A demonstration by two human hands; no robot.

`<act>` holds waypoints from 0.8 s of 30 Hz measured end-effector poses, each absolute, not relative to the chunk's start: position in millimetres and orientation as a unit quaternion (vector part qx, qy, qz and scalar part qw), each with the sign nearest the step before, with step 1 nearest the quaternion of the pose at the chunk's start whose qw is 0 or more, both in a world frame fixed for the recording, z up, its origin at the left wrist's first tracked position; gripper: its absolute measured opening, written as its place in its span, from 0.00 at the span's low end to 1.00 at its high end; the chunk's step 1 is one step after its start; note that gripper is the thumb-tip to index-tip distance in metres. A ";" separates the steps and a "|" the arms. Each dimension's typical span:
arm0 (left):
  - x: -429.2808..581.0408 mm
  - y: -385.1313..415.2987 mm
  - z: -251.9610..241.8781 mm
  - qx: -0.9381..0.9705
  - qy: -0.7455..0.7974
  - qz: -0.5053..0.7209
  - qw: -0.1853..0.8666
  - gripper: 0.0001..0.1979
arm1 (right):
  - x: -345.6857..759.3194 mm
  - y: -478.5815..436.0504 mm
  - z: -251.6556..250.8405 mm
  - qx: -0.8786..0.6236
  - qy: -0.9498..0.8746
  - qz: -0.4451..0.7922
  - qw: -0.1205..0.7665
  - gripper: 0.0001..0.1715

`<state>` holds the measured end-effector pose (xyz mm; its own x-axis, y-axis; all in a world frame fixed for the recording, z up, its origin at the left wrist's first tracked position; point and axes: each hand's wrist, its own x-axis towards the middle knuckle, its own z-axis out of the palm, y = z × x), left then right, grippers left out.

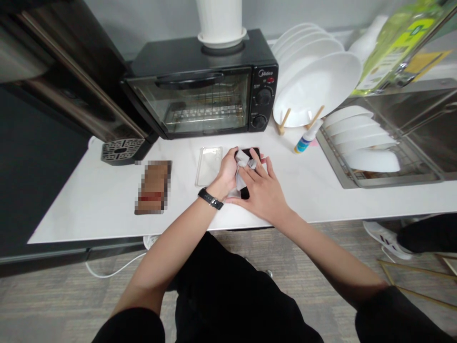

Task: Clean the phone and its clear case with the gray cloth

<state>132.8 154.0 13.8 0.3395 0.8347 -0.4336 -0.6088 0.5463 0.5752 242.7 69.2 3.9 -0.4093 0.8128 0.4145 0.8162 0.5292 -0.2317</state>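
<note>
A black smartphone (pixel 244 193) lies on the white counter between my two hands. My left hand (pixel 227 171), with a black watch on its wrist, grips the phone along its left side. Over the phone's dark face, my right hand (pixel 264 191) presses a crumpled white wipe (pixel 241 182) under its fingers. The fingers and the wipe hide much of the phone. Just left of my left hand lies a clear phone case (pixel 209 166). To the right of my hands stands a small spray bottle (pixel 305 138) with a blue label.
Behind my hands stands a black toaster oven (pixel 203 102) with a white pot (pixel 220 19) on top. White plates (pixel 314 85) rest in a rack at right, beside a sink (pixel 342 174). A pixelated brown object (pixel 153 186) lies left. Another person's shoe (pixel 387 239) shows below.
</note>
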 end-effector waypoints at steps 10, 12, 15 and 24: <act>131.9 155.1 21.1 0.175 0.381 0.427 0.801 0.32 | 260.4 -8.4 -13.3 -0.499 -0.849 0.000 0.175 0.44; 132.7 154.1 24.0 0.178 0.383 0.426 0.800 0.33 | 264.2 -14.1 -14.2 -0.513 -0.841 -0.006 0.173 0.44; 133.6 153.8 24.9 0.185 0.386 0.434 0.792 0.33 | 268.7 -13.0 -12.1 -0.526 -0.833 -0.004 0.174 0.47; 132.9 155.6 15.0 0.178 0.359 0.440 0.804 0.30 | 269.7 35.3 -4.4 -0.552 -0.805 -0.040 0.214 0.40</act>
